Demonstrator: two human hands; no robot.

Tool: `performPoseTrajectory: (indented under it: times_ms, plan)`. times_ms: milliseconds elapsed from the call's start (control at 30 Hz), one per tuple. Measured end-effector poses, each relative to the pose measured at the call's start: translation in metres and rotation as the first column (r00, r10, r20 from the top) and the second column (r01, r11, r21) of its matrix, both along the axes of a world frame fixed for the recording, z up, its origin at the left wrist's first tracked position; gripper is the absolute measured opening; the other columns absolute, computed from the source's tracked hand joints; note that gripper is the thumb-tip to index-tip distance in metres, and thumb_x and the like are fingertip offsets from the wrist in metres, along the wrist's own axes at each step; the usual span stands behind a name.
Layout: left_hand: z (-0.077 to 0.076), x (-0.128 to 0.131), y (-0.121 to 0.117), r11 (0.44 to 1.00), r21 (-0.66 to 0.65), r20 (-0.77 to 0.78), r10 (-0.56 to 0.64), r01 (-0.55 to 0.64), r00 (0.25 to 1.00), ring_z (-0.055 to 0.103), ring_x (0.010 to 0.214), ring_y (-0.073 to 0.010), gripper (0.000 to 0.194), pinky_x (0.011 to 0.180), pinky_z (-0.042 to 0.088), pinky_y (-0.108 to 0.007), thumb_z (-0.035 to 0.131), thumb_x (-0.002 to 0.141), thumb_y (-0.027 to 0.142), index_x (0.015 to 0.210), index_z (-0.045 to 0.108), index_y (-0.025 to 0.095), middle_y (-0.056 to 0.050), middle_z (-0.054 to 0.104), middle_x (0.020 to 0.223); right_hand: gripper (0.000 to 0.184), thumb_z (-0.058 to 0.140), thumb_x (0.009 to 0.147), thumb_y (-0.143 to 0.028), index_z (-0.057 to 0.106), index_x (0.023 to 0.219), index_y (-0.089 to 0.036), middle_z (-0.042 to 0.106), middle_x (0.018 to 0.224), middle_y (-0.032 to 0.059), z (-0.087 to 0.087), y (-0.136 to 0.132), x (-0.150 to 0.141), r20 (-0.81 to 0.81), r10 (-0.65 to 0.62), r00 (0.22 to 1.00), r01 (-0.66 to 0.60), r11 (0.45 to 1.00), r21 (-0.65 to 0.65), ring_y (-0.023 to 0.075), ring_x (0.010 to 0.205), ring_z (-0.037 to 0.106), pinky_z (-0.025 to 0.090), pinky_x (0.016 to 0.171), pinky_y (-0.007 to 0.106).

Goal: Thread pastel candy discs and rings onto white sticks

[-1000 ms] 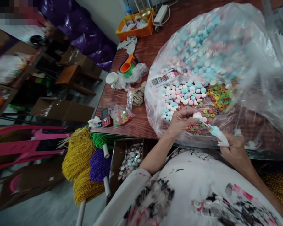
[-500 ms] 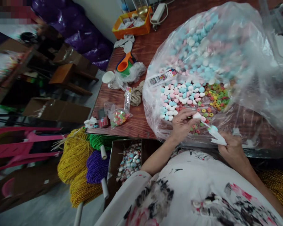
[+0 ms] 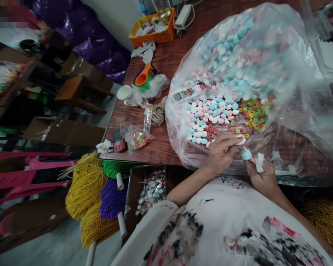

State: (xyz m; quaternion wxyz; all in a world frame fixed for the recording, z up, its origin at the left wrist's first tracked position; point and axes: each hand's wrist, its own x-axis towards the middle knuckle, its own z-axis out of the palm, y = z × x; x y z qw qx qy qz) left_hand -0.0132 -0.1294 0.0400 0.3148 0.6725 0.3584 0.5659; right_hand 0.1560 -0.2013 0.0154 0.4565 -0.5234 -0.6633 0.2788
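Note:
My left hand (image 3: 222,153) pinches a small pale pink and white candy (image 3: 241,139) between thumb and fingers, above the clear plastic sheet. Just below it, a light blue and white candy (image 3: 245,154) sits on a thin white strand whose far end runs into my right hand (image 3: 262,175). Those right fingers are closed around the strand, and a white strip (image 3: 259,162) sticks up beside them. Beyond my hands, pink, white and blue candies (image 3: 213,111) lie beside colourful ring-shaped pieces (image 3: 254,114) inside the big plastic bag (image 3: 177,136).
A printed packet (image 3: 187,92) lies on the bag. To the left are a white cup (image 3: 124,92), an orange scoop (image 3: 142,78), a small bag of rings (image 3: 137,139) and an orange tray (image 3: 152,38). Below the table edge stands a box of wrapped candies (image 3: 151,195) near yellow cord (image 3: 86,184).
My hands have come closer together, the right one shifting left. The blue and white candy now sits nearer my left fingers, and less strand shows between the two candies.

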Motion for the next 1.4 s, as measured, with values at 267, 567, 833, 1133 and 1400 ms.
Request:
performPoseTrajectory:
  times_ms: [267,567,833,1133,1400]
  plan:
    - [-0.002,0.002,0.007,0.944,0.017,-0.085,-0.326,0.328,0.942,0.073,0.099,-0.016,0.026,0.086,0.059,-0.027,0.064,0.097,0.028,0.119,0.073,0.018,-0.011,0.076,0.107,0.032,0.06,0.094,-0.03,0.058,0.064,-0.02,0.05,0.052,-0.0033,-0.002,0.002,0.014,-0.001,-0.212,0.977,0.211,0.969,-0.131,0.0106,0.047,0.043,0.035,0.05,0.026]
    - [-0.003,-0.022,0.09,0.974,-0.189,-0.844,-0.228,0.129,0.486,0.067,0.091,-0.0203,0.026,0.076,0.053,-0.029,0.058,0.091,0.015,0.108,0.078,0.02,-0.01,0.069,0.099,0.034,0.064,0.089,-0.041,0.061,0.064,-0.018,0.051,0.053,-0.0026,-0.009,0.012,0.056,0.105,-0.371,0.922,0.386,0.893,-0.233,0.011,0.049,0.044,0.035,0.051,0.026]
    - [0.0,-0.019,0.093,0.973,-0.224,-0.835,-0.217,0.048,0.505,0.066,0.094,-0.0205,0.022,0.084,0.051,-0.032,0.052,0.094,0.015,0.095,0.074,0.014,-0.01,0.07,0.096,0.034,0.067,0.089,-0.037,0.06,0.062,-0.018,0.05,0.052,-0.003,-0.024,0.007,0.061,0.045,-0.336,0.941,0.339,0.923,-0.181,0.0104,0.048,0.044,0.035,0.051,0.025]
    - [0.003,-0.022,0.076,0.957,-0.264,-0.881,-0.291,0.124,0.373,0.064,0.099,-0.0237,0.023,0.081,0.05,-0.033,0.053,0.089,0.011,0.098,0.074,0.014,-0.012,0.068,0.102,0.035,0.065,0.091,-0.037,0.06,0.062,-0.018,0.052,0.053,-0.0023,-0.019,0.008,0.062,0.105,-0.28,0.954,0.291,0.95,-0.114,0.0105,0.049,0.046,0.037,0.051,0.025]
    - [-0.002,-0.044,0.091,0.9,-0.426,-0.406,-0.285,0.096,0.868,0.065,0.072,-0.0134,0.012,0.067,0.049,-0.024,0.066,0.084,0.021,0.089,0.075,0.014,-0.002,0.074,0.081,0.034,0.064,0.089,-0.028,0.055,0.057,-0.018,0.048,0.05,-0.0031,-0.013,0.01,0.059,0.122,-0.221,0.968,0.224,0.975,-0.004,0.0089,0.044,0.042,0.034,0.047,0.024]
